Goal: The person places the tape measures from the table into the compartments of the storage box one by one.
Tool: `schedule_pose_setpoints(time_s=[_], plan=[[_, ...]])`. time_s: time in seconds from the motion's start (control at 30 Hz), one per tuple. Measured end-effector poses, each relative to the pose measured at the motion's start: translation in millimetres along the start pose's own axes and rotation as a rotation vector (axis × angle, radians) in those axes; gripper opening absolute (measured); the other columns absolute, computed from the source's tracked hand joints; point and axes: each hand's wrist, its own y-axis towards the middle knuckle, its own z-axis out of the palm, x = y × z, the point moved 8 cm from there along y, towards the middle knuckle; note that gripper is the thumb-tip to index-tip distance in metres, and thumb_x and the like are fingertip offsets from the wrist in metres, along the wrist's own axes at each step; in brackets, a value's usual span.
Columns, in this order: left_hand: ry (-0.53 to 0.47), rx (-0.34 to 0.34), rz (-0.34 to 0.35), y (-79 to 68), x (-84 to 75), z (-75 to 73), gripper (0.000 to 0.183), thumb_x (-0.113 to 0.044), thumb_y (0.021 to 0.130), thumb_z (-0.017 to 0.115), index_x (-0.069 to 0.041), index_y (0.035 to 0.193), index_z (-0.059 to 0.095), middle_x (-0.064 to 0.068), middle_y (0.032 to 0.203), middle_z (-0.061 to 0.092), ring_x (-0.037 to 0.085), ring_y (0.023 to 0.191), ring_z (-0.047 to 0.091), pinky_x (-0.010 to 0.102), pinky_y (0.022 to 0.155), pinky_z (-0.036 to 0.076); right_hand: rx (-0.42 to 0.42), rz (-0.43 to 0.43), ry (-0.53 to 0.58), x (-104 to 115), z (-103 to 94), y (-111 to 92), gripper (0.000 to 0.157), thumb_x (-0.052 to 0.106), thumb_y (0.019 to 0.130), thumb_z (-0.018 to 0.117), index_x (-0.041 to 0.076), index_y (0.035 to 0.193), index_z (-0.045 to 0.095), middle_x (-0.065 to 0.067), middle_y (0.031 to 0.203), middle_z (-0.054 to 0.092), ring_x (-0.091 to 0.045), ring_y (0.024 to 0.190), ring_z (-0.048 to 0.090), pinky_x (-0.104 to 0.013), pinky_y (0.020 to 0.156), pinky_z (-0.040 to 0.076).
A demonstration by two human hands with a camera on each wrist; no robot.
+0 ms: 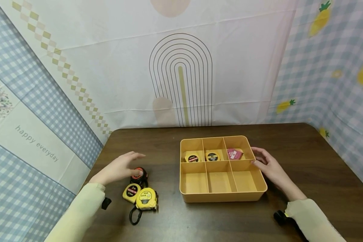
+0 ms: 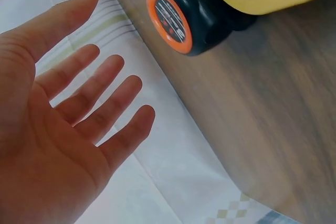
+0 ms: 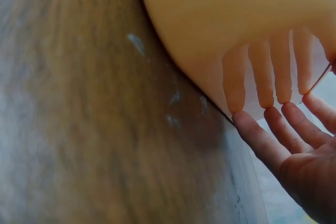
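My left hand (image 1: 118, 168) hovers over a black tape measure with an orange face (image 2: 169, 22), thumb and fingers spread and holding nothing. Close to that one lie a small yellow tape measure (image 1: 131, 192) and a larger yellow tape measure (image 1: 146, 199) with a black wrist strap. A tan divided box (image 1: 224, 197) stands to their right. Its far row holds two yellow tape measures (image 1: 193, 157) (image 1: 212, 156) and a pink tape measure (image 1: 235, 154), one per compartment. Against the box's right wall my right hand (image 1: 270, 168) rests its fingertips, nearly straight, with the thumb at the rim.
A dark wooden table (image 1: 169, 222) carries everything. Behind it hangs a pale patterned cloth (image 1: 124, 80), with checked blue cloth (image 1: 308, 77) on the right side. The box's near row shows bare compartment floors (image 1: 194, 183).
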Motion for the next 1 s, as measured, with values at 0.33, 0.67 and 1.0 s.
schedule_pose_setpoints(time_s=[0.33,0.67,1.0], plan=[[0.013,-0.011,-0.022,-8.6,12.7,-4.1,0.063,-0.029,0.090,0.078,-0.012,0.145,0.053,0.013,0.138,0.057,0.038,0.128,0.051,0.057,0.099,0.045,0.001,0.002,0.000,-0.2,-0.2,-0.1,0.053,0.010,0.103,0.056,-0.004,0.150,0.035,-0.031,0.147,0.040,0.005,0.113,0.051,-0.019,0.082,0.052],[0.015,-0.013,-0.026,-15.0,19.0,-8.5,0.058,-0.025,0.089,0.079,-0.008,0.140,0.057,0.017,0.136,0.058,0.041,0.125,0.053,0.058,0.098,0.045,-0.011,0.000,0.017,-1.7,0.0,0.4,0.053,0.009,0.103,0.057,-0.005,0.149,0.035,-0.032,0.146,0.040,0.006,0.112,0.052,-0.017,0.082,0.051],[0.009,0.005,-0.023,-20.9,19.5,-7.5,0.055,-0.026,0.089,0.079,-0.003,0.135,0.059,0.020,0.132,0.060,0.043,0.121,0.054,0.058,0.097,0.046,-0.007,0.006,-0.011,-3.2,-0.3,1.7,0.053,0.011,0.103,0.056,-0.004,0.150,0.035,-0.031,0.148,0.040,0.009,0.109,0.052,-0.017,0.081,0.051]])
